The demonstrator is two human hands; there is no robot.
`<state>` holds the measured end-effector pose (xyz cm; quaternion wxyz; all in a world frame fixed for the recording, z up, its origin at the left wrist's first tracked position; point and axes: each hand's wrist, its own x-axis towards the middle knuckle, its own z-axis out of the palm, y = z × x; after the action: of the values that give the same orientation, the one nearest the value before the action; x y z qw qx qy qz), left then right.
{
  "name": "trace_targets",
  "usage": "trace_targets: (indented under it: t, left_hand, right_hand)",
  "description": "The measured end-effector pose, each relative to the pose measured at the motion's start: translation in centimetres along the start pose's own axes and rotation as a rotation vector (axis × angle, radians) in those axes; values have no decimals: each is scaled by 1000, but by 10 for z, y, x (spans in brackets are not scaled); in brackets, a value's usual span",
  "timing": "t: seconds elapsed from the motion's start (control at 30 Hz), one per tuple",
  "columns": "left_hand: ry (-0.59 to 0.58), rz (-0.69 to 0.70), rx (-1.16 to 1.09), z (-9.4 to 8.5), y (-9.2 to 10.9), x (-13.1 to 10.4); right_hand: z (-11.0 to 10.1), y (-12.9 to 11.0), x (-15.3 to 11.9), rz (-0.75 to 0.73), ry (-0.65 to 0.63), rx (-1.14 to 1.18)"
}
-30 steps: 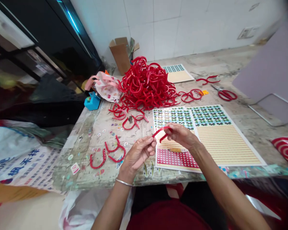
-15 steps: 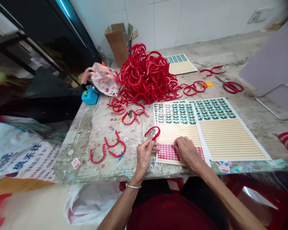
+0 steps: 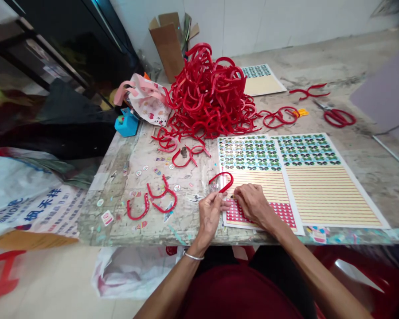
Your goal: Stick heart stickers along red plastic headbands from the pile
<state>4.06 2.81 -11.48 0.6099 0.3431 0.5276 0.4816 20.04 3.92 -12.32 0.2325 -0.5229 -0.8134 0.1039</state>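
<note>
My left hand (image 3: 210, 215) pinches one end of a red U-shaped headband (image 3: 226, 179), its curve standing up past the fingertips at the left edge of a sticker sheet (image 3: 256, 179). The sheet has dark oval pictures at the top, yellow strips in the middle and red rows with small pale shapes below. Over the red rows, my right hand (image 3: 252, 204) is closed, with its fingertips together near the headband. A tiny dark and yellowish bit shows at those fingertips, too small to name. Several decorated red headbands (image 3: 138, 212) lie on the table to the left.
Behind my hands rises a big pile of red headbands (image 3: 209, 97). A second sticker sheet (image 3: 332, 190) lies to the right, with red-handled scissors (image 3: 339, 117) beyond it. A cardboard box (image 3: 168, 48), a patterned bag (image 3: 149, 99) and a blue tape dispenser (image 3: 126, 123) stand at the back left.
The view has shifted a little. My right hand has come closer to my left, its fingertips now nearer the headband. My left hand still holds the headband.
</note>
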Motion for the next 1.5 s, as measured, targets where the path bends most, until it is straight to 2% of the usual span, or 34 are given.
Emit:
trace_targets:
  t: [0.23,0.4,0.67,0.77,0.9,0.97,1.0,1.07,1.13,1.17,1.2,1.27,1.37,1.5]
  left_hand:
    - [37,-3,87,8,-6,1]
    - [60,-20,83,10,-3,0]
    - [70,-26,109,10,-4,2]
    - [56,-13,126,9,-7,2]
    - [27,10,155,8,-9,2]
    - [18,23,176,8,-9,3]
    - [8,25,184,8,-8,3]
    - [-17,21,201,9,-7,3]
    - [-43,32,239,9,-6,3]
    - [-52,52,270,9,-6,3]
    - [-57,81,310,9,-7,3]
    - [-67,145,414,8,-9,3]
    - [-61,217,556,8,-10,3]
    - [-62,283,643,12,-4,4]
  right_hand:
    - [-1,-2,3,-105,-67,-115]
    - [-3,0,5,-123,-84,-93]
    - [-1,2,12,-122,-88,94]
    - [-3,3,10,-26,-43,300]
    - [-31,9,8,310,164,770]
    - [-50,11,11,389,268,879]
    - [-59,10,12,388,284,876]
    - [-72,6,16,346,239,817]
    - [-79,1,20,311,195,797]
    - [-82,0,22,312,211,823]
    - [-87,1,23,323,272,867]
    - [-100,6,26,349,485,992]
    - [-131,20,29,296,738,1182]
    - [-175,27,31,175,794,1298]
